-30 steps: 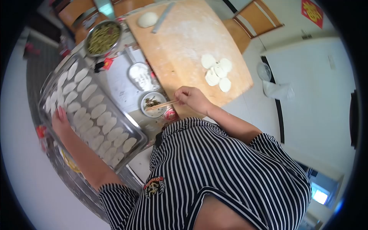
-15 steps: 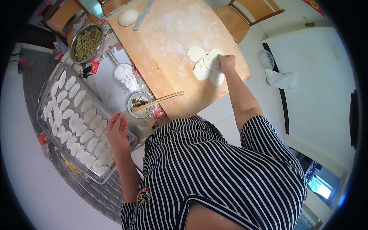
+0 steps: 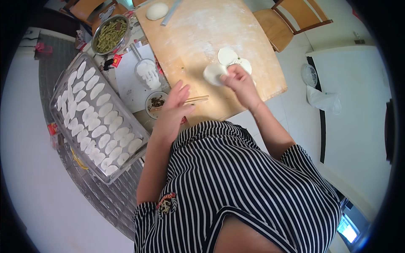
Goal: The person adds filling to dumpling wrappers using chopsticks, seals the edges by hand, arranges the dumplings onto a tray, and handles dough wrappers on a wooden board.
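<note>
A thin round dough wrapper (image 3: 214, 74) hangs from my right hand (image 3: 241, 86), pinched at its edge above the wooden board (image 3: 198, 42). Behind and beside that hand lie other flat wrappers (image 3: 228, 55), some overlapping and partly covered. My left hand (image 3: 172, 111) is raised with its fingers apart and nothing in it. It hovers over the near edge of the board, partly hiding the chopsticks (image 3: 200, 99) and a small bowl of dark chopped filling (image 3: 157, 101).
At the left stands a clear tray (image 3: 128, 162) with many filled dumplings in rows. A scoop of flour (image 3: 147, 75) lies on white paper, near a metal bowl of green filling (image 3: 110, 36). A dough lump (image 3: 157, 11) and a metal bar (image 3: 171, 12) sit at the board's far side.
My right hand has lifted a wrapper from the group and brought it left. My left hand has moved from beside the tray up and right towards the board. The view has shifted slightly.
</note>
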